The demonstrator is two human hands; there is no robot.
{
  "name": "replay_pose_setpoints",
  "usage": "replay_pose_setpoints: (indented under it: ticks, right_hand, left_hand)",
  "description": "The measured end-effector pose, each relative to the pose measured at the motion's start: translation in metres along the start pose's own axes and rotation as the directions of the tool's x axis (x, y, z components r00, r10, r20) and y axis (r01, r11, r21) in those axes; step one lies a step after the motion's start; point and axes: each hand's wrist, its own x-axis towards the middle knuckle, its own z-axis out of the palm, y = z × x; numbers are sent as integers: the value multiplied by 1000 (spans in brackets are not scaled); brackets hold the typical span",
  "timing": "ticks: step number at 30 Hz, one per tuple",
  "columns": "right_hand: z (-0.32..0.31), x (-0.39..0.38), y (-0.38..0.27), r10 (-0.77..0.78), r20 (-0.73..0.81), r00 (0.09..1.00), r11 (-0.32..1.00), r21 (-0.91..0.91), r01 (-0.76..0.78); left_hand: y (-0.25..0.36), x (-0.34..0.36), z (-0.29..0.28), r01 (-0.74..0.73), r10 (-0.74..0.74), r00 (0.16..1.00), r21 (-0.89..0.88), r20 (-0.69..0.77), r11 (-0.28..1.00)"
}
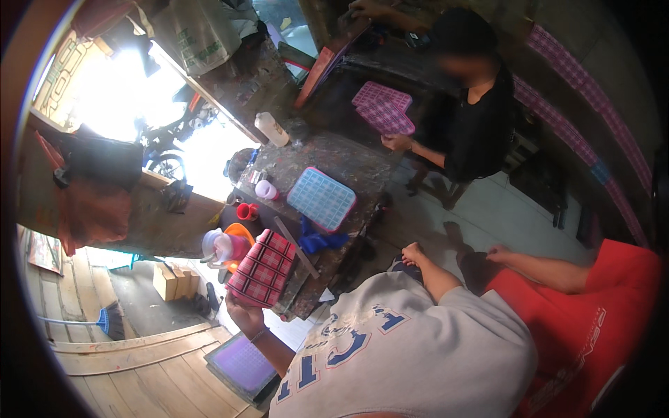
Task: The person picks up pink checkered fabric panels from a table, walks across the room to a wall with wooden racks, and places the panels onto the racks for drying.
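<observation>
My left hand grips the lower edge of a red, black and white checked rectangular panel, which is tilted over the near left corner of the worktable. A grey flat bar lies just right of the panel. Beside the bar is a crumpled blue cloth. Farther back on the tabletop rests a light blue checked panel with rounded corners and a pink rim. Near my lap, my right hand is closed in a loose fist with nothing visible in it.
A pitcher, a red cup and a white bottle stand along the table's left side. Across it, a person in black holds a pink checked panel. Someone in a red shirt sits close on my right.
</observation>
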Motion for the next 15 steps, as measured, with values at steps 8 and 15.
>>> replay_pose_setpoints:
  ticks: [8, 15]
  right_hand:
    - [17, 0, -32, -89, 28, 996, 996, -8, 89]
    - [58, 8, -28, -64, 146, 987, 998, -10, 66]
  left_hand:
    - [12, -22, -15, -5, 10, 990, 35, -142, 999]
    - [23, -41, -42, -23, 13, 957, -33, -289, 999]
